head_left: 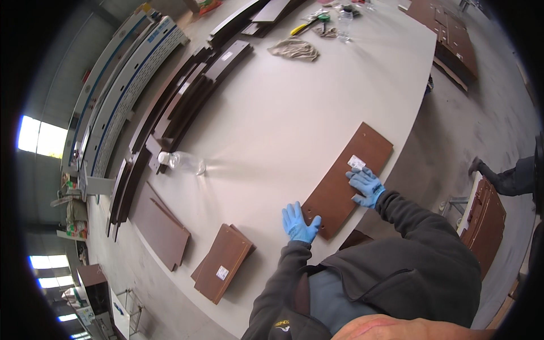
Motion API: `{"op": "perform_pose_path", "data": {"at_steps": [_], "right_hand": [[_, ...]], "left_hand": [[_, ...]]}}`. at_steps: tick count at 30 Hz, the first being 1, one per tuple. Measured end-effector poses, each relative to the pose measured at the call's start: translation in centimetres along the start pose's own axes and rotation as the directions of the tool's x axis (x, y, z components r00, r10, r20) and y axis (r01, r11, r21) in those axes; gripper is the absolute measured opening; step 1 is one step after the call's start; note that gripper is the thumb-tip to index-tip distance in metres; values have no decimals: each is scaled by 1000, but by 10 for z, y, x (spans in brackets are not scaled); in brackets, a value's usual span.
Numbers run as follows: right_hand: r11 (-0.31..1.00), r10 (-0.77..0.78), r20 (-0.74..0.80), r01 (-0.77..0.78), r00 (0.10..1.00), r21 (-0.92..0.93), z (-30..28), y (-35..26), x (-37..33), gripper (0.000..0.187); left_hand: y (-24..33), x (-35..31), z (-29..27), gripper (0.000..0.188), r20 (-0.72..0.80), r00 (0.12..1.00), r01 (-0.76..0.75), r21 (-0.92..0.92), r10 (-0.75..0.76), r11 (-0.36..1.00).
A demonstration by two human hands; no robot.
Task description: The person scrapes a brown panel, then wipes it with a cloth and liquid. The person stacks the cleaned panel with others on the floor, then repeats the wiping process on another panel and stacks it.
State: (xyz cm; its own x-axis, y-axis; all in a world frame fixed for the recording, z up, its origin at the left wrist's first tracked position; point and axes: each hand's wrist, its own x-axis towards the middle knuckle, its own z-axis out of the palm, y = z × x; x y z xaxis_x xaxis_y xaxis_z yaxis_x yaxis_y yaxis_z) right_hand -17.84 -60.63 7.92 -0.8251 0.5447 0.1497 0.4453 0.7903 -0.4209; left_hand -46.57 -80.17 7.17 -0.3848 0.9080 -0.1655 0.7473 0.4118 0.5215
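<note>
A brown rectangular panel [341, 178] lies flat on the pale table, near its right edge. Small holes show close to its near end, and a white label [356, 162] sits on its top face. My left hand [301, 223], in a blue glove, is spread open at the panel's near left corner, thumb over the edge of the board. On the right side of the same panel rests my right hand [367, 187], also blue-gloved. Its fingers are apart and slightly bent, their tips just below the label. Neither hand grips anything that I can see.
Two brown panels [225, 263] lie stacked to the left, beside larger ones [160, 226]. Long dark strips [192, 93] line the table's far left side. A clear bottle [184, 162] lies near them. A rag [294, 49] is farther back. Another person's arm [501, 177] shows at right.
</note>
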Motion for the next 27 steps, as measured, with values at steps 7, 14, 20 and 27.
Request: {"op": "perform_pose_path", "data": {"at_steps": [7, 14, 20, 27], "right_hand": [[999, -25, -81, 21, 996, -45, 2, 22, -15, 63], [994, 49, -91, -58, 995, -91, -16, 71, -27, 64], [994, 89, -20, -90, 996, -63, -32, 133, -33, 69], [998, 48, -97, -53, 994, -47, -86, 280, -24, 70]], "left_hand": [[29, 7, 33, 116, 71, 997, -52, 162, 41, 985], [67, 51, 63, 118, 71, 992, -116, 151, 107, 982], [101, 82, 89, 120, 76, 989, -138, 234, 123, 962], [209, 169, 152, 125, 101, 995, -57, 345, 23, 937]]}}
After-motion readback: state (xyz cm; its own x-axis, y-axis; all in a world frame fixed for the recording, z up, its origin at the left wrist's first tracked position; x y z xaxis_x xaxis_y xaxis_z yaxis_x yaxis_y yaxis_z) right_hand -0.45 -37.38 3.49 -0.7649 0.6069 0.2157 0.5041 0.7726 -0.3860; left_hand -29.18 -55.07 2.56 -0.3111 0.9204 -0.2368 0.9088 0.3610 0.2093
